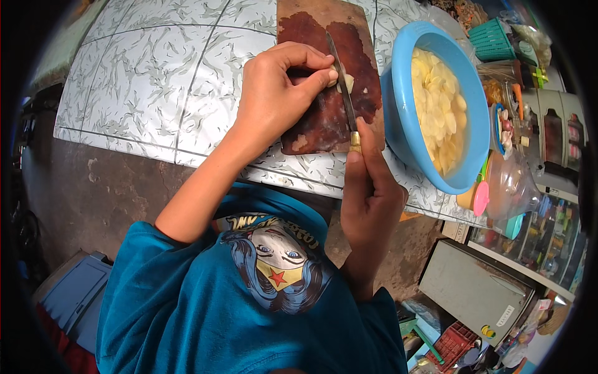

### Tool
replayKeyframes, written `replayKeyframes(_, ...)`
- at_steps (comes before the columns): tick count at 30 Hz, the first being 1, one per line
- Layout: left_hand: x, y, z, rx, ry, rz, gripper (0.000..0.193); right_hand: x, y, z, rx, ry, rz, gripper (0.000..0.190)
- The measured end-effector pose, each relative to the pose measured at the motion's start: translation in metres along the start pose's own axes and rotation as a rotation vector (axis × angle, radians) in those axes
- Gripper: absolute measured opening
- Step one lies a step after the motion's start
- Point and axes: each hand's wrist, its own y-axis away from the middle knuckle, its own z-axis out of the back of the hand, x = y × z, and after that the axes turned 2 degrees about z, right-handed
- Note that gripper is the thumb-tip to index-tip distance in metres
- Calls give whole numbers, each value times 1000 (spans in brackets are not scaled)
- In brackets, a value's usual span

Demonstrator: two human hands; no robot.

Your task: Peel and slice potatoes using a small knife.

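Observation:
A worn brown cutting board (317, 126) lies on the table near its front edge. My left hand (285, 79) pinches a small pale piece of food (332, 77) between thumb and forefinger over the board. Gripped by its handle in my right hand (373, 187) is a knife (343, 84), its narrow blade pointing away from me and set against the piece. Pale slices (346, 83) rest on the board at the blade's right side. To the right of the board, a blue plastic basin (406, 117) holds many thin pale-yellow slices (437, 103) in liquid.
A marble-patterned cover (135, 93) spreads over the table. Along its right side stand a green plastic basket (491, 39), jars and a clear plastic bottle (511, 187). A grey appliance (476, 290) and a red crate (453, 346) are at the lower right.

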Motion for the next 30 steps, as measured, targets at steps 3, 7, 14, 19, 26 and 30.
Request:
replayKeyframes(3,0,0,1,-5,-18,-11,13,4,-1,2,79,48,-89,32)
replayKeyframes(7,-3,0,-1,24,-22,17,12,1,-8,-2,123,87,-109,32)
replayKeyframes(14,2,0,2,1,-13,-31,13,7,-6,0,76,9,-134,32)
replayKeyframes(19,3,-1,-1,10,-4,-23,13,-7,-12,-10,78,144,24,32)
replayKeyframes(26,-1,0,3,38,27,46,12,9,4,5,50,-40,-194,32)
replayKeyframes(30,0,0,1,5,-28,-13,12,10,2,5,51,-22,-143,32)
